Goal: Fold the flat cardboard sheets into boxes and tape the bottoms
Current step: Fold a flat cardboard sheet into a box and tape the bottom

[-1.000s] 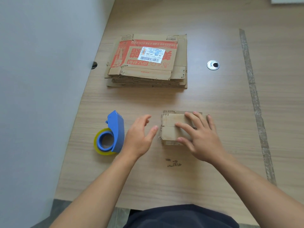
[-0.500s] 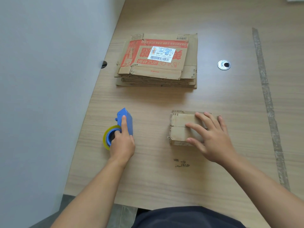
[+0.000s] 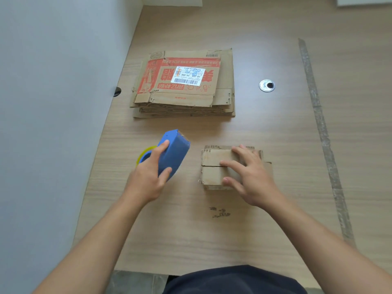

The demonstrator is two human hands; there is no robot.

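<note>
A small folded cardboard box [image 3: 214, 166] stands bottom-up on the table, its two flaps meeting in a seam. My right hand [image 3: 250, 175] rests flat on those flaps, fingers spread across the seam. My left hand [image 3: 148, 177] grips a blue tape dispenser [image 3: 174, 153] with a yellow-rimmed roll, lifted and tilted just left of the box. A stack of flat cardboard sheets [image 3: 184, 102] lies farther back; the top sheet has red print and a white label.
A grey wall [image 3: 53, 124] runs along the table's left edge. A round metal cable grommet [image 3: 266, 85] sits to the right of the stack. A strip of old tape residue [image 3: 324, 134] runs down the right side. Small cardboard crumbs [image 3: 219, 212] lie in front of the box.
My left hand reached left to the tape dispenser, took hold of it and has lifted it toward the box. My right hand has stayed pressed on the box flaps.
</note>
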